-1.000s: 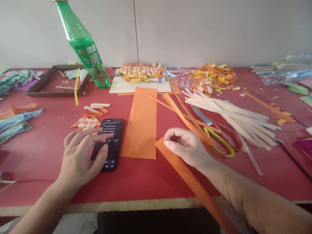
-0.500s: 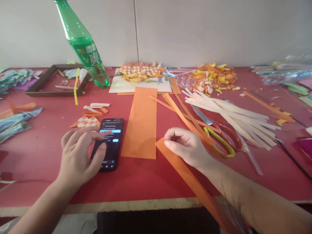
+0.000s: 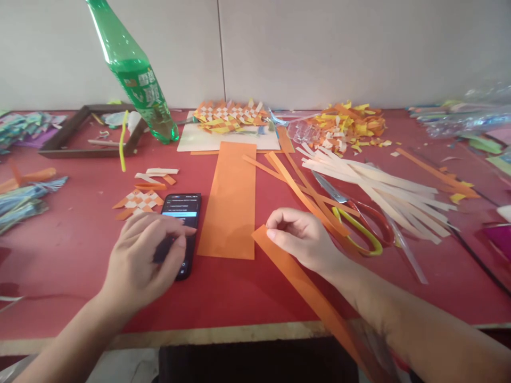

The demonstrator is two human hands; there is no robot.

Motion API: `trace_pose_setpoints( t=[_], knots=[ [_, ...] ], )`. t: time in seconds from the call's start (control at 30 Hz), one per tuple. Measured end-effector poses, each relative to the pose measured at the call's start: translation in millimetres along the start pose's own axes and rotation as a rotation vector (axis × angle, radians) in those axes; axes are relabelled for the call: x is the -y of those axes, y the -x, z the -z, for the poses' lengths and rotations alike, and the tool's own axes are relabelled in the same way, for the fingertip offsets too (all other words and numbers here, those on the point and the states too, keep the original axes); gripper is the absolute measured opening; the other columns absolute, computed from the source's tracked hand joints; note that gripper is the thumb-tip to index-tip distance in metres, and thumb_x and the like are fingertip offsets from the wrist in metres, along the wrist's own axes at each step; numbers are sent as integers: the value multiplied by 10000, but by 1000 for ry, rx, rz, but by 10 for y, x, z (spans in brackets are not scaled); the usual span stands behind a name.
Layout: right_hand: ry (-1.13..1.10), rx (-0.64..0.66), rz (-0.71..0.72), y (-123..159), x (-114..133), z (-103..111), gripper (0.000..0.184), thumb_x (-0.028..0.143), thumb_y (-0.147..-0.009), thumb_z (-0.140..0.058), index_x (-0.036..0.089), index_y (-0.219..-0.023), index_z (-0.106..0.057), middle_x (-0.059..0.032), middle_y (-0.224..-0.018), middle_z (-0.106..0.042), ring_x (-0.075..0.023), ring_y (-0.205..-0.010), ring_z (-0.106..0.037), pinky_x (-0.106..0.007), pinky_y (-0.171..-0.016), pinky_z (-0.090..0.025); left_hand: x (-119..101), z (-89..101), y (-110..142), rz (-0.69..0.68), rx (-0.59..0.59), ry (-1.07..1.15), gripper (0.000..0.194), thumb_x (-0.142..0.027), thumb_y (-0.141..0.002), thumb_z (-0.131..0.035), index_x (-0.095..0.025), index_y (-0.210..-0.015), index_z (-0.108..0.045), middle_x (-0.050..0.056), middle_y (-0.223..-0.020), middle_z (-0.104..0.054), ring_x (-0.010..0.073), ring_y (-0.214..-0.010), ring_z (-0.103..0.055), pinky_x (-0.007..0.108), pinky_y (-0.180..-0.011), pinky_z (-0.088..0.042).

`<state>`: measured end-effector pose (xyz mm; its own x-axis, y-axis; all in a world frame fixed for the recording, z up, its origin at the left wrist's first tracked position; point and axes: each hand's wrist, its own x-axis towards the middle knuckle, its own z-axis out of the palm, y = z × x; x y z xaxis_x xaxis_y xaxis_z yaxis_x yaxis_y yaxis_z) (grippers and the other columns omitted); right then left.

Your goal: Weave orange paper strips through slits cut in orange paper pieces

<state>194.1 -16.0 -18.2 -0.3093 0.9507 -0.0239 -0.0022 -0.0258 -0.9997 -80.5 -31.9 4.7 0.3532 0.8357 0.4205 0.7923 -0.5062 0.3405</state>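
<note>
The left fingers [image 3: 187,231] are hanging half curled over the smartphone [image 3: 181,206], gripping nothing; I am not managing to tell whether a tip is touching the glass. In the head view, I am seeing the left hand [image 3: 138,255] sitting a little further right than 0.5 s ago, its index finger reaching the screen's right edge. A blue band is lighting the display, where none was showing 1 s ago. I am judging that the phone is taking the attention while the paperwork is pausing.

The right hand [image 3: 297,239] is staying put, pinching 1 end of the orange paper strip [image 3: 307,287] between thumb and fingers; the strip is running down past the table's front edge. The orange paper rectangle [image 3: 231,202] is lying flat between the 2 hands.

As for containers, the green plastic bottle [image 3: 138,88] is holding liquid below its shoulder. The dark frame [image 3: 80,154] is surrounding pale scraps, and a yellow strip [image 3: 122,141] is lying across its front rim.
</note>
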Motion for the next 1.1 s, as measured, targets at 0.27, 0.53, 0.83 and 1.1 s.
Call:
trace_pose_setpoints(
  t=[0.27, 0.53, 0.83, 1.1],
  knots=[
    [5, -115, 16, -2, 52, -30, 127, 228, -772, -650, 177, -695, -563, 25, -637, -529, -91, -569, -455, -223, -515, -372, -651, -263, -526, 441, 464, 730, 206, -404, -884, -599, -259, -1030, -610, 11, -1005, -686, 173, -820, -674, 287, -676, -535],
    [-5, -182, -32, -25, 23, 8, 113, 258, -815, -639, 189, -731, -606, 18, -656, -568, -108, -594, -524, -232, -556, -443, -727, -564, -617, 649, 430, 1066, 170, -356, -895, -586, -192, -866, -555, -12, -678, -621, 131, -577, -649, 257, -554, -537],
    [42, -160, -57, -19, 0, 19, 116, 262, -825, -673, 180, -754, -632, 13, -664, -573, -95, -584, -488, -214, -514, -397, -659, -568, -527, 609, 481, 1006, 168, -355, -899, -589, -194, -849, -594, -11, -694, -627, 133, -605, -660, 263, -595, -550],
    [107, -121, -19, -18, 28, 31, 76, 187, -792, -628, 179, -723, -598, 27, -630, -538, -83, -536, -452, -212, -476, -358, -656, -614, -531, 598, 488, 1037, 148, -313, -883, -607, -178, -825, -616, 5, -727, -652, 133, -632, -672, 244, -609, -542]
  ],
)
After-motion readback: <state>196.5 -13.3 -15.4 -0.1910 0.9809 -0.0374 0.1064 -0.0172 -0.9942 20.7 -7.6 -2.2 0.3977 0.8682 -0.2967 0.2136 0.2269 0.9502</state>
